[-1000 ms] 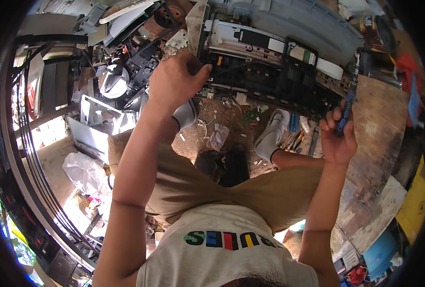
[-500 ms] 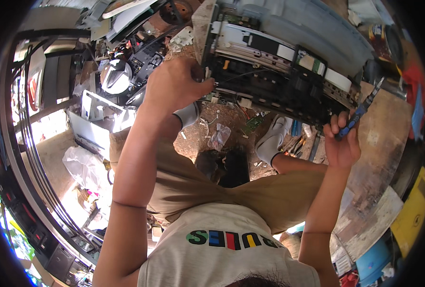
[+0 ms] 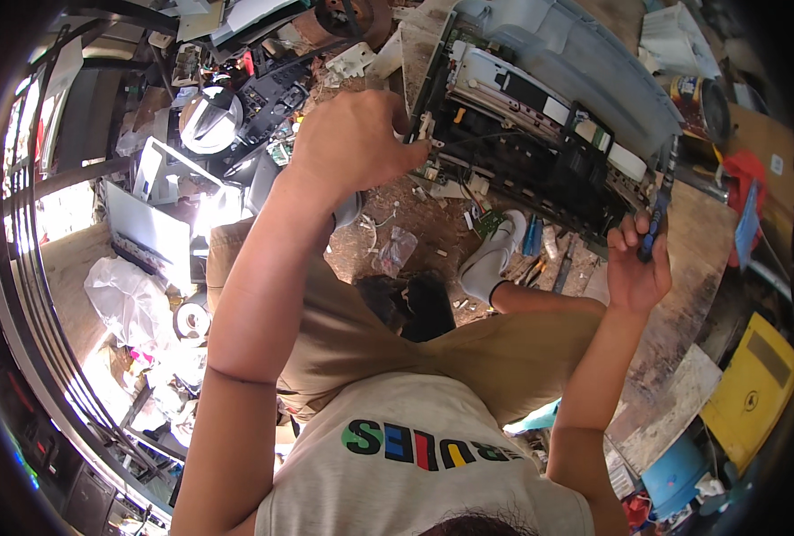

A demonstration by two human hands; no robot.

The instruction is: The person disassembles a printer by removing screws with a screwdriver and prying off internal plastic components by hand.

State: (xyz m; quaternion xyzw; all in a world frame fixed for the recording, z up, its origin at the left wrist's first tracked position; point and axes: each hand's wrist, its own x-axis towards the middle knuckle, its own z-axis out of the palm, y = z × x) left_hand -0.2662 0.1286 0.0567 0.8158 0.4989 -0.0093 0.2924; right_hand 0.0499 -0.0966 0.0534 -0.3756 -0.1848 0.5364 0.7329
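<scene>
An opened-up printer [image 3: 504,165], with a black inner frame, a carriage and a pale rail, sits tilted in front of me. My left hand [image 3: 357,134] is closed on its left end, thumb and fingers at a small pale part [image 3: 426,128] there. The fingertips are partly hidden. My right hand [image 3: 636,263], at the printer's near right corner, holds a screwdriver [image 3: 659,214] with a blue and black handle, its shaft pointing away from me. Behind the mechanism lies the grey-blue printer casing [image 3: 585,58].
Electronic scrap and a round silver part [image 3: 211,121] lie at the left, near a white plastic bag [image 3: 127,299]. Hand tools [image 3: 540,246] rest on the floor by my foot. A wooden board [image 3: 674,295] and a yellow panel [image 3: 754,380] are on the right.
The printer sits slightly farther right in the picture, my left hand with it. The screwdriver has swung from slanting right to nearly upright. Both hands keep their hold.
</scene>
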